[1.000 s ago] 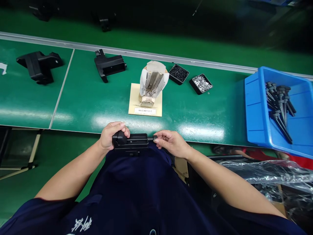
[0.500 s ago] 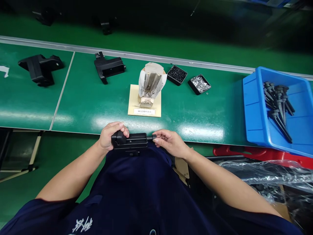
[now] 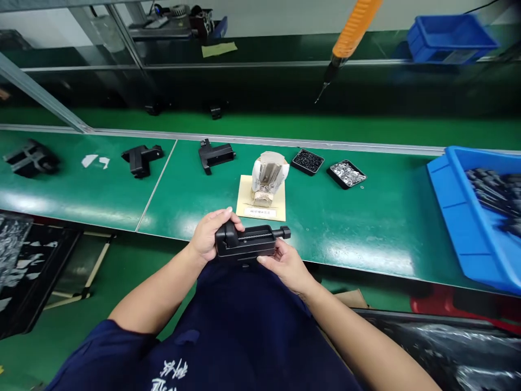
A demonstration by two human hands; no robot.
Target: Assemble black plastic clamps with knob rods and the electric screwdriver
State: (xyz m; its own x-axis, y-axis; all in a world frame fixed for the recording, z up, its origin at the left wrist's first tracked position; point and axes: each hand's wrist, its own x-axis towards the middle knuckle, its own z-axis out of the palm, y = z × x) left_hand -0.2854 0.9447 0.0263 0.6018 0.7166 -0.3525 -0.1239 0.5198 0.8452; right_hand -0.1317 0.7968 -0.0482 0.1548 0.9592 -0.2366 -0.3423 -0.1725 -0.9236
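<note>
A black clamp-like part [image 3: 254,243] with a screw along its channel is held in front of my body, at the bench's near edge. My left hand [image 3: 211,234] wraps round its left end, thumb on top. The fingers of my right hand [image 3: 285,263] grip the lower right corner, just below the black knob [image 3: 283,232] that sticks out to the right. Behind the part, a fixture [image 3: 268,176] wrapped in worn white material stands on a cream labelled board [image 3: 245,203].
Small trays of black screws [image 3: 308,161] and metal washers [image 3: 347,174] lie right of the fixture. A blue bin [image 3: 468,217] of black screw rods stands far right. Similar black parts [image 3: 215,155] lie left. An orange-handled driver [image 3: 354,30] hangs above.
My right hand has moved from the knob to the lower right corner of the part. The view has tilted up, showing the shelf and driver.
</note>
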